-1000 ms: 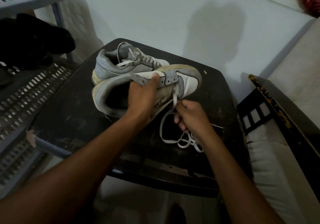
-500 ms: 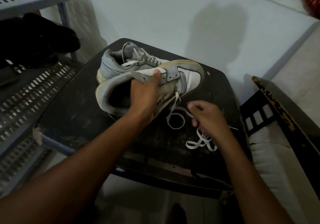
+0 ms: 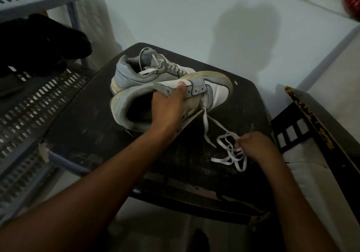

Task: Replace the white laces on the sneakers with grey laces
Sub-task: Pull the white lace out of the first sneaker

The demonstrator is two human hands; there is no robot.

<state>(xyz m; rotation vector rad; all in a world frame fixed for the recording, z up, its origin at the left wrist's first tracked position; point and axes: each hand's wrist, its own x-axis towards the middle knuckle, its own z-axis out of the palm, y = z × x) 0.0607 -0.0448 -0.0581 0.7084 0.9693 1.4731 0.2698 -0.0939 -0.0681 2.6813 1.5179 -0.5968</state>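
On the dark worktop (image 3: 81,127), your left hand (image 3: 167,105) grips the near sneaker (image 3: 214,90) by its tongue and side, tipped on its side with the toe pointing right; the second sneaker (image 3: 132,74) sits just behind it, touching, with its white lacing in place. To the right, your right hand (image 3: 253,144) pinches the loose white lace (image 3: 228,150), which trails from the near sneaker's lower eyelets and lies looped on the worktop.

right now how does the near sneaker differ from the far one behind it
The near sneaker is tipped on its side, gripped by the left hand; the far sneaker sits upright, untouched. The near one's upper eyelets are bare, its white lace trailing to the right hand; the far one is still laced. Both are grey and white, on the dark table.
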